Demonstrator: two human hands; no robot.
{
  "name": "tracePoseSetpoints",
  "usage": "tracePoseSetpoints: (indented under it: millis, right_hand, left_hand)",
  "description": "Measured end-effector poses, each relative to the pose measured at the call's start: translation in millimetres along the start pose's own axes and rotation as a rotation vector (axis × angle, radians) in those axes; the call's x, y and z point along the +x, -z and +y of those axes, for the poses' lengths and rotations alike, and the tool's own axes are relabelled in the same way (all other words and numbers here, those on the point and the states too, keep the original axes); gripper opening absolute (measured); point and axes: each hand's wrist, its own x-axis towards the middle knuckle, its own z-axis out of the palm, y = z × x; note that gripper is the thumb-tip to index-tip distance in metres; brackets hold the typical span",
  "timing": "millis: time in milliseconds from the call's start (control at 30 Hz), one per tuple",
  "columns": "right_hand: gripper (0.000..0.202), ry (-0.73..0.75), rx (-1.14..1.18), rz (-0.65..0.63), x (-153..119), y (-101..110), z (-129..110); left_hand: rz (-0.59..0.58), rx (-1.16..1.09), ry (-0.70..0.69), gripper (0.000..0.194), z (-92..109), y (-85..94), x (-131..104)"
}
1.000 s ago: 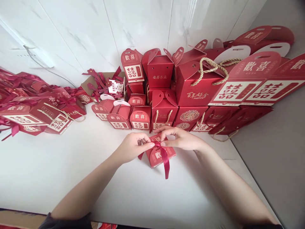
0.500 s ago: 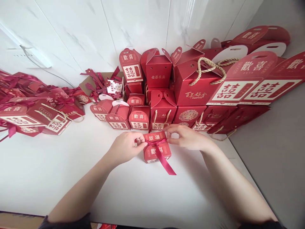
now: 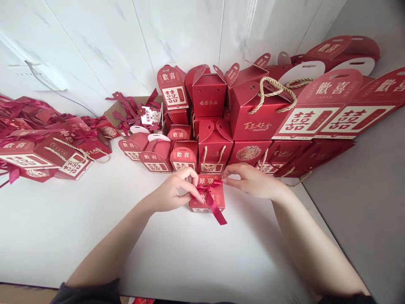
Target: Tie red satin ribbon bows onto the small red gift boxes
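A: In the head view, where is the small red box [image 3: 218, 198]?
B: On the white table [image 3: 158, 253], between the two hands, in front of the rope-handled box [image 3: 215, 145]. I can't tell whether those two boxes touch.
A: Which hand is nearer to it?
B: The left hand [image 3: 176, 191]. Its fingers reach over the box's left side, so the box lies to that hand's right. The right hand [image 3: 253, 181] is by the far right corner, with the box to its left and slightly nearer the person.
A: And how does it lie?
B: Its front edge runs left to right. I can't judge a long axis with the ribbon [image 3: 219, 213] and fingers over the top. The ribbon crosses between the hands, with a tail slanting over the front, toward the person and rightward.
A: How are the hands set?
B: The left is half curled, fingertips at the ribbon; I can't tell whether it grips. The right's fingertips are narrow at the ribbon's right end; I can't make out a firm pinch.
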Motion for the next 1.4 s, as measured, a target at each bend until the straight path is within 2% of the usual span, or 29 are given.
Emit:
tracePoseSetpoints:
  millis: [67, 167, 300, 400, 500, 600, 667, 733, 833, 933, 1000, 1100, 1233, 1300, 1400]
  right_hand:
    - [0.017, 0.056, 0.020, 0.049, -0.1, 0.8, -2.8]
    - [0.014, 0.185, 0.055, 0.091, 0.1, 0.9, -8.9]
    - [0.015, 0.313, 0.051, 0.053, 2.0, -3.9, -12.0]
    - [0.017, 0.330, 0.031, 0.009, 4.9, -10.0, -8.2]
    - [0.012, 0.309, 0.019, -0.001, 7.7, -14.5, -4.6]
    - [0.005, 0.307, 0.033, -0.007, 9.1, -15.7, -4.2]
    - [0.004, 0.299, 0.054, -0.022, 9.2, -15.2, -4.8]
    - [0.013, 0.276, 0.075, -0.045, 9.3, -14.6, -4.9]
    - [0.023, 0.258, 0.094, -0.086, 10.5, -14.5, -3.6]
    - [0.026, 0.268, 0.099, -0.105, 13.6, -16.3, -1.1]
    - [0.026, 0.269, 0.103, -0.102, 15.7, -18.1, 0.4]
    - [0.025, 0.256, 0.116, -0.097, 16.5, -18.9, 0.6]
    - [0.014, 0.294, 0.095, 0.010, 9.8, -15.1, -7.8]
    - [0.008, 0.353, 0.063, 0.075, 5.0, -14.3, -15.5]
    - [0.010, 0.476, -0.045, 0.095, 0.7, -20.2, -27.5]
  left_hand:
    - [-0.037, -0.011, -0.037, 0.038, -0.7, 7.7, -1.2]
    - [0.019, 0.027, 0.011, 0.031, 1.9, 16.4, -2.2]
    - [-0.007, 0.129, 0.029, 0.026, 4.5, 18.7, -2.3]
    - [-0.026, 0.228, -0.028, 0.027, 0.9, 15.8, -2.6]
    - [0.017, 0.334, -0.090, 0.024, -5.6, 11.6, -3.2]
    - [0.072, 0.317, -0.119, 0.018, -8.1, 6.6, -3.1]
    - [0.128, 0.222, -0.021, 0.016, -5.5, 2.8, -1.8]
    - [0.142, 0.070, 0.151, 0.019, -1.0, -0.8, 0.5]
    - [0.083, -0.176, 0.363, 0.028, 3.2, -5.1, 4.1]
    - [0.025, -0.235, 0.466, 0.032, 2.9, -7.1, 4.9]
    - [0.019, -0.196, 0.476, 0.027, 2.7, -6.5, 3.6]
    - [0.057, -0.165, 0.392, 0.007, 3.3, -1.9, 1.5]
    - [0.035, -0.120, 0.307, 0.012, 1.4, 7.0, 1.1]
    - [0.020, -0.111, 0.317, 0.017, -1.2, 9.2, 1.2]
    - [-0.020, -0.172, 0.344, 0.022, -5.6, 7.2, 1.8]
